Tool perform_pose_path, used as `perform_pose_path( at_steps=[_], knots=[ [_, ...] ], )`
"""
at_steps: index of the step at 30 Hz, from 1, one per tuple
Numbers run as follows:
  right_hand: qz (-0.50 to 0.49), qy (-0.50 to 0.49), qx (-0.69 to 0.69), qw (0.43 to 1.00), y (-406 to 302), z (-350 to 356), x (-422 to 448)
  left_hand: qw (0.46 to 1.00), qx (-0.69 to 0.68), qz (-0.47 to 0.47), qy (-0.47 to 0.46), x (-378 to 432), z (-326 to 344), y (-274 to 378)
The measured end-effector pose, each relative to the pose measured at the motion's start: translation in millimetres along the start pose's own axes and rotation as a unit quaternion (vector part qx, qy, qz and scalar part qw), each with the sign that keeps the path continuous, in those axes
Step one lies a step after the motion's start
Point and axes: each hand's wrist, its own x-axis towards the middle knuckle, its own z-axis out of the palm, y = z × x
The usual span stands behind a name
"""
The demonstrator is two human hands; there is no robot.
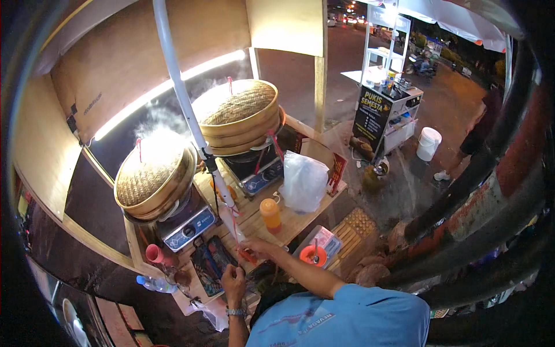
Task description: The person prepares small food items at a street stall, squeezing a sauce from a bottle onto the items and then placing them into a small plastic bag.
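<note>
My right hand (257, 248) is closed at the lower end of a white pole (186, 102), where a thin red string (234, 225) hangs along it. Just under those fingers is a red-orange item (248, 256), partly hidden. My left hand (233, 281), with a watch at the wrist, is curled below and left of the right one. Whether it pinches the string is too small to tell. Beside it on the wooden table lies a dark patterned pouch (213, 264). An orange-capped squeeze bottle (270, 215) stands beyond my right hand.
Two lidded bamboo steamers (156, 178) (238, 112) give off steam on portable gas stoves (189, 227) (262, 175). Plastic bags (304, 181) stand at right, near an orange bowl with a spoon (313, 255). A pink cup (155, 253) and water bottle (156, 284) are at left.
</note>
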Motion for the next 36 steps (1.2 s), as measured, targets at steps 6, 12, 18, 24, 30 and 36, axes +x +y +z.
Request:
perform_pose_path(
  at_steps=[6,12,18,24,30,36],
  knots=[
    [-0.018,0.022,-0.053,0.998,0,0,5,0.985,-0.166,-0.048,0.019,30,0,-47],
    [-0.034,0.113,-0.149,0.982,2,-3,6,0.967,-0.242,-0.067,0.041,55,-2,-28],
    [-0.069,0.211,-0.227,0.948,0,0,-13,0.974,-0.201,-0.108,-0.009,50,-6,-17],
    [0.032,-0.037,-0.346,0.937,5,-36,-92,0.952,-0.229,-0.203,-0.018,-11,-71,-3],
    [0.237,-0.004,-0.655,0.717,98,-144,-232,0.902,-0.22,-0.267,0.259,-95,-98,-104],
    [0.103,0.03,-0.571,0.814,32,-82,-223,0.85,-0.099,-0.222,0.468,-132,-79,-164]
  ],
)
